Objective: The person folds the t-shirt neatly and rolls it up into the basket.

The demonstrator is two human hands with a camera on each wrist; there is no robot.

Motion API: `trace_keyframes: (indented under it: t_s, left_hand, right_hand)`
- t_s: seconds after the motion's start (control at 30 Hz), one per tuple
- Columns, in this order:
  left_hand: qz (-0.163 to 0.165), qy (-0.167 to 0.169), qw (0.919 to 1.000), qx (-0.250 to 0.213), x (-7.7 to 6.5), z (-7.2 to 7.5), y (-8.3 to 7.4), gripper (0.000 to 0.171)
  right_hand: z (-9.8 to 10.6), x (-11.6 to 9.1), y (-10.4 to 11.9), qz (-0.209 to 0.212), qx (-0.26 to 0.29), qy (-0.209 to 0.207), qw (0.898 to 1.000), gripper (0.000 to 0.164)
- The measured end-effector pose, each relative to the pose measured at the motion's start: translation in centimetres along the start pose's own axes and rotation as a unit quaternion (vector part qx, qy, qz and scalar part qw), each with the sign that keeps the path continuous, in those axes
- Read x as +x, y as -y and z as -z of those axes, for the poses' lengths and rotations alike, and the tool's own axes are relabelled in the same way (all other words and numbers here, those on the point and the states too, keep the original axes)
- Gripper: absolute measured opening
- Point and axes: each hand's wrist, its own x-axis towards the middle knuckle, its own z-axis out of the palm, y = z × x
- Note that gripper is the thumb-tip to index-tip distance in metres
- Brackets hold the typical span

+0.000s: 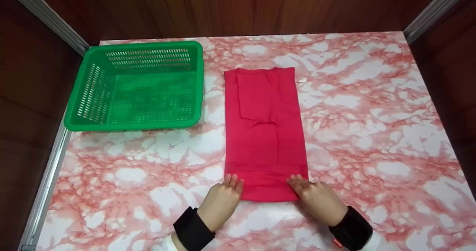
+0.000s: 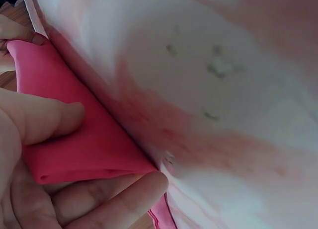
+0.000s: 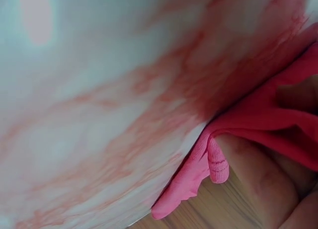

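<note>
A red shirt (image 1: 264,139) lies folded into a long rectangle, a sleeve-like flap turned in over its upper part. My left hand (image 1: 224,195) grips the near left corner; in the left wrist view the thumb (image 2: 54,120) rests on one face of the folded band and the fingers (image 2: 119,201) lie at its other side. At the near right corner my right hand (image 1: 319,199) holds the same edge. The right wrist view shows cloth between that thumb (image 3: 300,95) and the fingers (image 3: 261,177), with a ribbed edge (image 3: 217,162) beside them.
A green plastic basket (image 1: 197,91) with slotted walls stands at the back left, its visible floor bare. The pink and white marbled table (image 1: 372,132) meets dark wood panels (image 1: 241,9) at the back and sides, with metal strips (image 1: 52,16) at the corners.
</note>
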Motion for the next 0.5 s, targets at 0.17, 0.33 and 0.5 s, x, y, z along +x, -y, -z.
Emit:
trace_keyframes:
  t_s: [0.17, 0.33, 0.5]
  left_hand:
    - [-0.015, 0.012, 0.9997, -0.015, 0.4, 0.4, 0.6, 0.022]
    - [-0.024, 0.010, 0.9982, -0.055, 0.9, 0.9, 1.5, 0.007]
    - [-0.019, 0.029, 0.9918, -0.123, 1.6, 2.0, 2.2, 0.014]
  right_hand:
    - [0.2, 0.1, -0.5, -0.008, 0.025, 0.010, 1.000, 0.043]
    - [0.9, 0.5, -1.0, -0.026, 0.078, 0.023, 0.996, 0.035]
    - [2.4, 1.3, -1.5, -0.044, 0.124, 0.033, 0.991, 0.030]
